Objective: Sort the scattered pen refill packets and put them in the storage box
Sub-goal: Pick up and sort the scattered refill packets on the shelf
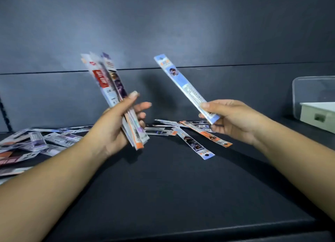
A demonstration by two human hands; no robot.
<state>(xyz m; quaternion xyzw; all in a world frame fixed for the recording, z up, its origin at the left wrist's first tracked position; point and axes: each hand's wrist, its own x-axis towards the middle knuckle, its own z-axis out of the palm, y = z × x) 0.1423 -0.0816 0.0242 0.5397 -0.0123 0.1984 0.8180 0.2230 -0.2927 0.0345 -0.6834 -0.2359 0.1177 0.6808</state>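
Note:
My left hand (pixel 116 127) grips a fanned bundle of pen refill packets (pixel 108 82), held upright above the dark table. My right hand (pixel 230 118) pinches the lower end of a single light-blue refill packet (pixel 183 84), which slants up to the left. Between and beyond the hands, a few loose packets (pixel 192 140) lie crossed on the table. A larger heap of packets (pixel 36 142) is spread at the left. The clear storage box (pixel 308 89) stands at the right edge, apart from both hands.
A pale green-white box (pixel 319 114) with a small handle slot sits in front of the clear box at the right. A dark wall rises behind the table (pixel 172 187). The table's front edge runs along the bottom of the view.

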